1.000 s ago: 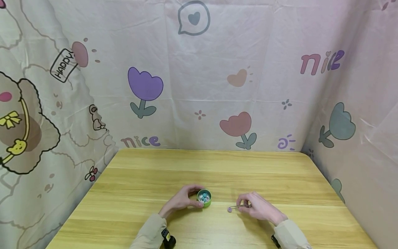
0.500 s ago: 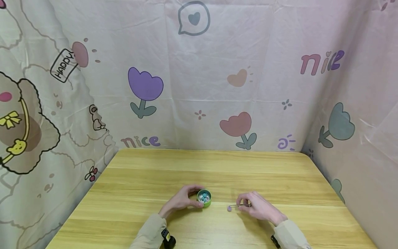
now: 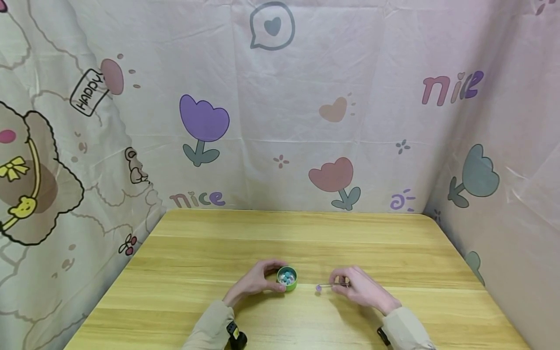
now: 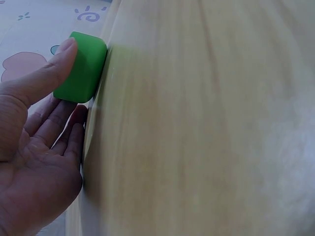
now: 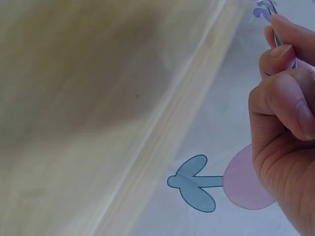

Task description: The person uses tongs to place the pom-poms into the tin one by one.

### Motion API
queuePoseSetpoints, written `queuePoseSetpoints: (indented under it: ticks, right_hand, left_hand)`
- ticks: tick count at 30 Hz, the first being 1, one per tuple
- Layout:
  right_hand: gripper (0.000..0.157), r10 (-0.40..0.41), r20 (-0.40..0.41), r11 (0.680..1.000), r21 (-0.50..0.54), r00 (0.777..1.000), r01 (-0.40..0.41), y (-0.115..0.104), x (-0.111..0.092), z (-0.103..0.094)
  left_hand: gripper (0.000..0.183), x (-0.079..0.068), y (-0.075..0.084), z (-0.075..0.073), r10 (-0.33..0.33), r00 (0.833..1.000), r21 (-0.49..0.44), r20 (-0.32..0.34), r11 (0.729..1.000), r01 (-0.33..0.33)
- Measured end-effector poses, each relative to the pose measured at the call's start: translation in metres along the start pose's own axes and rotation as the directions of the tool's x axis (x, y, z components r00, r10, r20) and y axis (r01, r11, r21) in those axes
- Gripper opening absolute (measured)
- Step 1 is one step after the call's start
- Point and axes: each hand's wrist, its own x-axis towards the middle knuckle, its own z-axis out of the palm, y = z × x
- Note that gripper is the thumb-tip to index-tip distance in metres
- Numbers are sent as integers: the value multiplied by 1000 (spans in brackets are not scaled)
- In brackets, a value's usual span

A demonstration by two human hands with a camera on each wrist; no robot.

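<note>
My left hand (image 3: 255,281) holds a small round green tin (image 3: 289,288) on the table, thumb at the near side and fingers at the far side. Blue and whitish bead-like pieces (image 3: 287,278) lie inside it. From the left wrist view, the thumb presses the green wall of the tin (image 4: 84,69). My right hand (image 3: 360,287) pinches metal tweezers (image 3: 328,285) that point left toward the tin. At their tips is a small purple piece (image 3: 318,288), apart from the tin and with a shadow below it. Only part of the tweezers (image 5: 276,37) shows in the right wrist view.
The wooden table (image 3: 218,243) spreads around both hands. A printed cloth (image 3: 271,121) hangs behind it and along both sides. Dark wrist devices (image 3: 237,336) sit at both sleeves.
My right hand has risen slightly and shifted left, carrying the tweezers and the purple piece closer to the tin. My left hand and the tin have stayed put.
</note>
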Motion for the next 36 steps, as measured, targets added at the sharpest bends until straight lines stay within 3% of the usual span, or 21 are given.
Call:
queuePoseSetpoints:
  ticks: [7, 36]
  right_hand:
    - [8, 20, -1, 1000, 10, 1000, -20, -7, 8, 0]
    - [9, -59, -32, 998, -2, 998, 59, -28, 41, 7]
  left_hand:
    - [61, -1, 0, 0, -9, 1000, 1, -1, 1000, 9]
    - [58, 0, 0, 0, 5, 1000, -33, 17, 999, -4]
